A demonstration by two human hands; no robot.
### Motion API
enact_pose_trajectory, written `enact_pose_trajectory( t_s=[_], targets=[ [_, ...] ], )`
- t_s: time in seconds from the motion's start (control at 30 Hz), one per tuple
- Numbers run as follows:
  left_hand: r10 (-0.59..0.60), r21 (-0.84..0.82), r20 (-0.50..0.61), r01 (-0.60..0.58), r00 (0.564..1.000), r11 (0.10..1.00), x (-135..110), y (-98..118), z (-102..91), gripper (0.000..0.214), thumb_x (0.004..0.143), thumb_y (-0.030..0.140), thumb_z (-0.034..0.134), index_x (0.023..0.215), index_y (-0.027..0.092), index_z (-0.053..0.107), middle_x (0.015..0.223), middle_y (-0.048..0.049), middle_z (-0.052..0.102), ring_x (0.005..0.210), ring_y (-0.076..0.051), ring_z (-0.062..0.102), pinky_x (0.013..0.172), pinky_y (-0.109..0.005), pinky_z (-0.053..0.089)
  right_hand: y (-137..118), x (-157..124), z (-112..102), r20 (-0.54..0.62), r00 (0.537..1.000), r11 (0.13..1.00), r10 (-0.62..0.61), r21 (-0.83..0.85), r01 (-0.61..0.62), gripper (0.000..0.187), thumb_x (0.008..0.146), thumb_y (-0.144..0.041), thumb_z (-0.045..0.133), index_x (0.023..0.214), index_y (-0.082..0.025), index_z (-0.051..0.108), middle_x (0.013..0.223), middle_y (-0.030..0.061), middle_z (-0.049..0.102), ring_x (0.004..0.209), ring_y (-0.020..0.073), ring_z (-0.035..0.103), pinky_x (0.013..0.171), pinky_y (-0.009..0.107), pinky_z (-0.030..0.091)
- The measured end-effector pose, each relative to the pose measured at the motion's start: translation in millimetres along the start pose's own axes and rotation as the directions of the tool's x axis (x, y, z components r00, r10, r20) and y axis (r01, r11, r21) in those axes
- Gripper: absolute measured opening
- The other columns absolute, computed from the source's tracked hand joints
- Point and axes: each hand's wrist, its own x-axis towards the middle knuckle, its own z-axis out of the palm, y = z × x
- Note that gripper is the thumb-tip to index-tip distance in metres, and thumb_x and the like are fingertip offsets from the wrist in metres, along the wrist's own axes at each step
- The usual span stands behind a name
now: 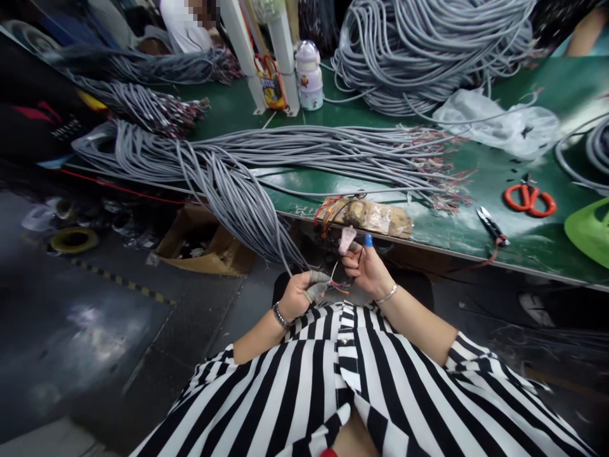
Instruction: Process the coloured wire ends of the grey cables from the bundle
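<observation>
My left hand (304, 293), with grey coverings on the thumb and a finger, pinches the end of a grey cable. Stripped coloured wires (340, 287) fan out from that end toward the right. My right hand (366, 270) is closed just beside it, fingers curled, a blue cover on one fingertip and a pinkish-white wrap on another. A thin white strand (335, 270) runs from the cable end up to its fingers. The bundle of grey cables (238, 190) hangs over the table edge down to my left hand.
On the green table (485, 254) lie a taped wooden block (366, 216), cutting nippers (492, 225) and red-handled scissors (529, 200). Behind are a big cable coil (428, 51), a plastic bag (499, 124) and a bottle (309, 76). A cardboard box (204, 241) stands below; another person sits opposite.
</observation>
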Motion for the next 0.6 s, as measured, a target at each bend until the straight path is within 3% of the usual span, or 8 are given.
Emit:
enact_pose_trajectory(
  t_s=[0.13,0.23,0.3,0.37,0.47,0.57,0.6],
  targets=[
    [0.03,0.186,0.03,-0.035,0.999,0.982,0.6,-15.7,-5.2,0.026,0.084,0.037,0.065,0.096,0.014,0.072,0.072,-0.0045,0.069,0.063,-0.013,0.063,0.061,-0.023,0.052,-0.8,-3.0,-3.1,0.0,1.0,0.999,-0.008,-0.04,0.008,0.047,0.074,-0.064,0.069,0.078,-0.018,0.059,0.07,-0.0004,0.064,0.042,0.0031,0.029,0.032,0.011,0.019],
    [0.057,0.441,0.066,-0.08,0.996,0.894,9.9,-26.5,-11.1,0.02,0.083,0.026,0.065,0.1,0.017,0.073,0.094,-0.0072,0.074,0.089,-0.019,0.068,0.086,-0.033,0.054,-2.9,-7.9,-8.2,-0.049,0.998,0.995,-0.046,-0.088,0.042,0.044,0.074,-0.06,0.071,0.079,-0.018,0.063,0.07,-0.0005,0.063,0.042,0.0027,0.027,0.032,0.011,0.017],
    [0.098,0.54,0.072,-0.121,0.993,0.833,18.2,-26.6,-15.4,0.024,0.081,0.021,0.065,0.104,0.018,0.071,0.102,-0.0075,0.073,0.096,-0.02,0.067,0.092,-0.036,0.052,-4.6,-12.4,-13.2,-0.09,0.991,0.986,-0.098,-0.144,0.084,0.041,0.074,-0.057,0.073,0.081,-0.017,0.065,0.071,-0.0003,0.062,0.042,0.0024,0.026,0.032,0.012,0.015],
    [0.168,0.549,0.049,-0.168,0.984,0.819,28.9,-17.1,-18.9,0.026,0.083,0.021,0.063,0.108,0.017,0.069,0.103,-0.0077,0.073,0.094,-0.018,0.068,0.089,-0.034,0.054,-5.5,-16.9,-18.6,-0.115,0.983,0.973,-0.142,-0.2,0.117,0.039,0.073,-0.053,0.075,0.082,-0.016,0.066,0.071,-0.0001,0.061,0.043,0.0024,0.026,0.032,0.013,0.014],
    [0.325,0.543,0.031,-0.289,0.945,0.789,54.4,13.3,-21.8,0.026,0.087,0.026,0.06,0.11,0.017,0.068,0.1,-0.0076,0.073,0.088,-0.016,0.069,0.083,-0.03,0.055,-4.4,-22.0,-24.3,-0.144,0.976,0.964,-0.164,-0.231,0.128,0.039,0.068,-0.051,0.078,0.079,-0.016,0.065,0.071,-0.0004,0.061,0.043,0.0021,0.025,0.033,0.014,0.012],
    [0.488,0.649,0.095,-0.426,0.867,0.63,95.8,49.3,-22.6,0.026,0.088,0.027,0.058,0.11,0.017,0.068,0.104,-0.0081,0.072,0.096,-0.018,0.067,0.091,-0.032,0.052,-1.2,-25.4,-24.3,-0.154,0.971,0.954,-0.18,-0.269,0.134,0.038,0.065,-0.048,0.08,0.076,-0.016,0.062,0.072,-0.0004,0.061,0.044,0.0018,0.026,0.035,0.015,0.01],
    [0.494,0.707,0.128,-0.428,0.86,0.563,112.4,59.4,-22.8,0.027,0.088,0.025,0.057,0.111,0.017,0.068,0.108,-0.0092,0.071,0.101,-0.02,0.065,0.095,-0.034,0.05,-0.2,-26.5,-23.4,-0.154,0.971,0.948,-0.184,-0.289,0.133,0.038,0.065,-0.047,0.08,0.076,-0.016,0.061,0.073,-0.0005,0.061,0.044,0.0018,0.027,0.035,0.015,0.01]
  ],
)
